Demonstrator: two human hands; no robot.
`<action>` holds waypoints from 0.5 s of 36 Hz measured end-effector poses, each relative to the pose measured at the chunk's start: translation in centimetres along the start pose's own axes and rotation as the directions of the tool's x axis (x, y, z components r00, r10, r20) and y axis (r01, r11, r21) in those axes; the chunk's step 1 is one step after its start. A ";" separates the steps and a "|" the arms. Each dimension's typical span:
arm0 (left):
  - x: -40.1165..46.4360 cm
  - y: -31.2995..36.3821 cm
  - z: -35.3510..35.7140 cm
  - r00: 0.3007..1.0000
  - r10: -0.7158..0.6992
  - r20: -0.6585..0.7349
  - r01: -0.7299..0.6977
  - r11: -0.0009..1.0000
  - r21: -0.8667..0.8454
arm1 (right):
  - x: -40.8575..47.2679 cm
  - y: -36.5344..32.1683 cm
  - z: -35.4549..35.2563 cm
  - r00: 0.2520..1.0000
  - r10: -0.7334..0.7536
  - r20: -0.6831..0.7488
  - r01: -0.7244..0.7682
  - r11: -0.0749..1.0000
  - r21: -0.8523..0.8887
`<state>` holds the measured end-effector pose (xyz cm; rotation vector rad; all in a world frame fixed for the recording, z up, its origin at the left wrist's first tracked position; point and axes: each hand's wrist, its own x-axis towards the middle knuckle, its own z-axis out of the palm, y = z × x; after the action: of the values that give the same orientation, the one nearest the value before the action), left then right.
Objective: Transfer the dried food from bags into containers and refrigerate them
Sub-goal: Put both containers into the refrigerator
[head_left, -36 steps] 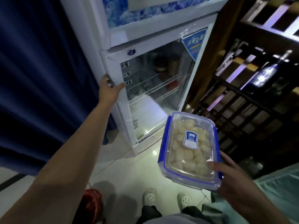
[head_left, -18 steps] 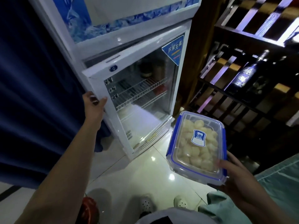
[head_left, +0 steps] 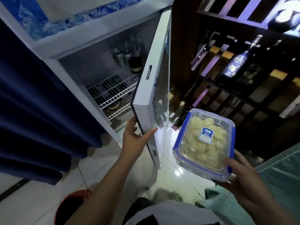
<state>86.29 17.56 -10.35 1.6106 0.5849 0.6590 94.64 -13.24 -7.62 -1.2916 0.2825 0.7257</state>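
Note:
My right hand (head_left: pixel 240 179) grips the near end of a clear container (head_left: pixel 205 143) with a blue-rimmed lid, filled with pale dried food pieces. It is held level at the lower right, in front of the fridge. My left hand (head_left: pixel 134 140) holds the lower edge of the white glass fridge door (head_left: pixel 152 88), thumb on the outer face and fingers behind it. The door stands swung wide. Inside the fridge (head_left: pixel 90 51) I see wire shelves (head_left: pixel 113 90) and several bottles at the back.
A dark blue curtain (head_left: pixel 32 103) hangs left of the fridge. A dark wooden rack (head_left: pixel 243 75) with bottles fills the right. A red bucket (head_left: pixel 71 207) stands on the glossy tiled floor by my feet. A green cloth (head_left: pixel 282 168) lies at the lower right.
My left hand has pulled the fridge door from nearly shut to wide open, sliding down to its lower edge. The container stays in my right hand, slightly further right.

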 end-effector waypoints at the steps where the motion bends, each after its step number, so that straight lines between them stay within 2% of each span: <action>1: -0.3 0.2 1.3 1.000 -0.003 0.031 0.003 1.000 -0.020 | -0.1 0.0 -0.8 1.000 0.003 -0.011 -0.003 1.000 0.001; 8: -1.3 1.3 8.5 0.985 0.000 0.175 0.007 0.999 -0.039 | -1.9 -0.6 -5.8 0.993 0.042 -0.111 -0.036 0.998 0.059; 14: -0.8 2.2 13.4 0.950 0.006 0.311 0.017 0.997 -0.071 | -2.7 -0.7 -9.1 0.976 0.023 -0.216 -0.002 0.995 0.100; 18: -0.6 2.5 17.2 0.945 0.075 0.318 -0.088 0.996 0.025 | -2.8 -0.8 -10.6 0.960 0.020 -0.279 0.019 0.991 0.134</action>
<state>98.03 4.73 -9.65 1.7407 0.2967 0.4368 95.19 -24.14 -8.36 -1.2628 0.5528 0.5130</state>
